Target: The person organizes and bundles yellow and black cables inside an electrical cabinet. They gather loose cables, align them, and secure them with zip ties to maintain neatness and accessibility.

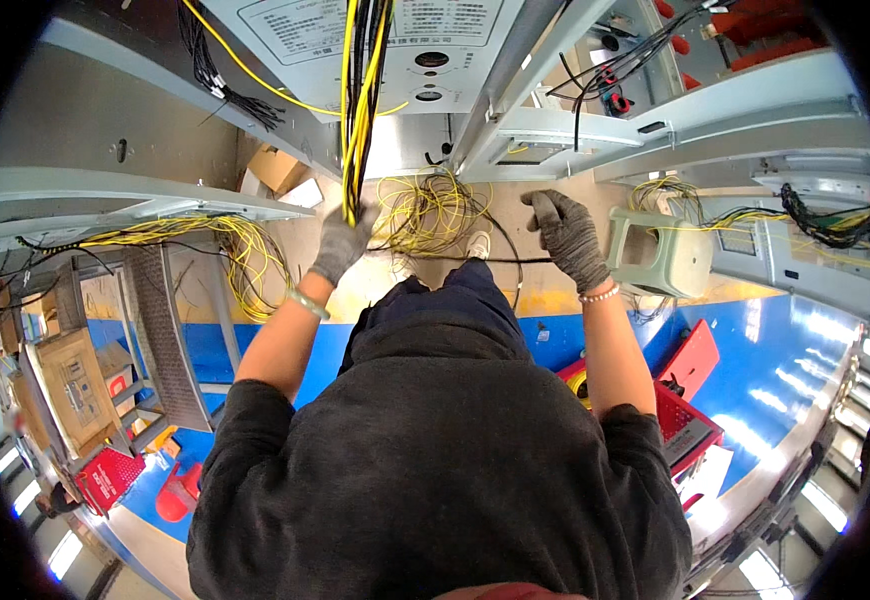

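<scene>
Our left hand point(343, 243), in a gray glove, is closed around the lower part of a bundle of yellow and black wires point(363, 110), which hangs in front of a gray metal panel point(320, 82). Our right hand point(568, 240), gloved alike, hangs apart from the bundle, near a pale green stool point(690, 265). Its fingers are bent; we cannot tell whether the fingertips meet. We wear a pale green bangle point(308, 305) on the left wrist and a string of light beads point(598, 293) on the right.

On the panel we see a framed block of dark printed lines point(300, 28), partly behind the wires, and 2 dark round fittings point(432, 60) with small markings beside them; the markings are too small for us to make out.

Between our hands, loose yellow and black wire coils point(435, 210) spread over the floor, close to our light shoe point(478, 245). At the left, a cardboard box point(75, 390) bears dark printed graphics, and a red bin point(110, 478) below it carries white lettering. At the right, a red box point(690, 425) with a lettered gray strip sits beside our forearm, over the blue floor point(755, 360).
</scene>
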`<state>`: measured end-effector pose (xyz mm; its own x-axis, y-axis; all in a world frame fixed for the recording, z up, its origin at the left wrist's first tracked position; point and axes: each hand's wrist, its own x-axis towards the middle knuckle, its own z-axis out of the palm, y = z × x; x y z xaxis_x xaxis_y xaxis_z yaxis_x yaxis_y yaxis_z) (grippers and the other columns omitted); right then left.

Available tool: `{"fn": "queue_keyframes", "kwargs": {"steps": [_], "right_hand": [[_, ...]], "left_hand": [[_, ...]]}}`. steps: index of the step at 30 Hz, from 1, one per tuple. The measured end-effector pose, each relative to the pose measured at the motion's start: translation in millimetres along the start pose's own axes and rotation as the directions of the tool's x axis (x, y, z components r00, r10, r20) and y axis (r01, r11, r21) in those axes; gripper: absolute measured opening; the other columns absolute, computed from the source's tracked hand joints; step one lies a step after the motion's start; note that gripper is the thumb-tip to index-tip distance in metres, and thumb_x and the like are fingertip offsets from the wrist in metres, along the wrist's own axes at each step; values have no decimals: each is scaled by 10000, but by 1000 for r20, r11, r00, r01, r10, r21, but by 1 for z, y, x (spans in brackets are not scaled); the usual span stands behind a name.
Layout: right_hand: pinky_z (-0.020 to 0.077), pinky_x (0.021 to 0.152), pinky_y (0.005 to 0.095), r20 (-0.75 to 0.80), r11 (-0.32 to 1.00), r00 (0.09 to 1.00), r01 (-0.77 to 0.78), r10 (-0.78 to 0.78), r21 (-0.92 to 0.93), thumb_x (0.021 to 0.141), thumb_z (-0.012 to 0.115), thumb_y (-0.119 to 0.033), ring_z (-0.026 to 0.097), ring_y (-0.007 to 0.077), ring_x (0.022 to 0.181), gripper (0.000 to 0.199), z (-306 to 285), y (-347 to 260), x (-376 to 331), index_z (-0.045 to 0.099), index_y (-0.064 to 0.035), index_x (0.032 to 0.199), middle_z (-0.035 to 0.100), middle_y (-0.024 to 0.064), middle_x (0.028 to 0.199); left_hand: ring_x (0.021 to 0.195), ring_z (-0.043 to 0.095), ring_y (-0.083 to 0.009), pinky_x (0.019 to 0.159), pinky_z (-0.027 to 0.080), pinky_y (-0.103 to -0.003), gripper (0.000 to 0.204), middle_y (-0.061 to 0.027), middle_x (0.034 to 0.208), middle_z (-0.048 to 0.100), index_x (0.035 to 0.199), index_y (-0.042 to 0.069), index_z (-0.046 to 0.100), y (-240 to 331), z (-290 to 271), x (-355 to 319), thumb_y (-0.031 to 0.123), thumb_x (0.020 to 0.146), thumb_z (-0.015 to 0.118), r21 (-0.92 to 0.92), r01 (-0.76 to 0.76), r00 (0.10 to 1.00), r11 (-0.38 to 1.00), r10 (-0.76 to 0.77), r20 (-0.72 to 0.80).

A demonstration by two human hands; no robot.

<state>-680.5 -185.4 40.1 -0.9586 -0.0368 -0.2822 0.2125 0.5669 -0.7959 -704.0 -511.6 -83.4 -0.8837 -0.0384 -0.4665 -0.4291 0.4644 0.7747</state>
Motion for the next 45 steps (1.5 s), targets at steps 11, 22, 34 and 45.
{"fn": "queue_keyframes", "kwargs": {"steps": [11, 22, 34, 45], "right_hand": [[454, 792, 410, -792, 452, 584, -667, -176, -592, 928, 310, -349, 574, 333, 952, 401, -275, 49, -40, 514, -111, 1178, 598, 153, 1060], [374, 623, 247, -606, 941, 720, 282, -337, -188, 923, 420, -322, 489, 111, 705, 369, -203, -72, -12, 600, -17, 1029, 555, 44, 804], [446, 498, 239, -242, 674, 655, 739, -716, 8, 900, 430, -394, 520, 91, 521, 443, -177, -295, 16, 564, 8, 1030, 577, 60, 690], [475, 563, 280, -263, 671, 665, 737, -699, 83, 857, 525, -258, 556, 135, 550, 291, -163, -340, 57, 616, 9, 928, 594, 85, 640]], "left_hand": [[609, 601, -311, 537, 467, -418, 381, -170, 745, 630, 1202, 118, 512, -98, -252, -102, 252, 846, 524, 672, 467, 724, 575, 188, -664], [701, 601, -297, 628, 476, -381, 369, -139, 812, 648, 1022, 44, 579, -151, -71, -35, 237, 711, 623, 668, -18, 994, 744, 87, -69], [855, 545, -205, 781, 438, -313, 417, -142, 931, 602, 1105, 39, 549, 165, -94, 1, 326, 807, 590, 263, -531, 822, 805, 565, -69], [817, 597, -186, 791, 461, -312, 378, -112, 876, 636, 998, 18, 590, 496, -150, -137, 348, 816, 592, 533, -680, 360, 504, 862, -356]]}}
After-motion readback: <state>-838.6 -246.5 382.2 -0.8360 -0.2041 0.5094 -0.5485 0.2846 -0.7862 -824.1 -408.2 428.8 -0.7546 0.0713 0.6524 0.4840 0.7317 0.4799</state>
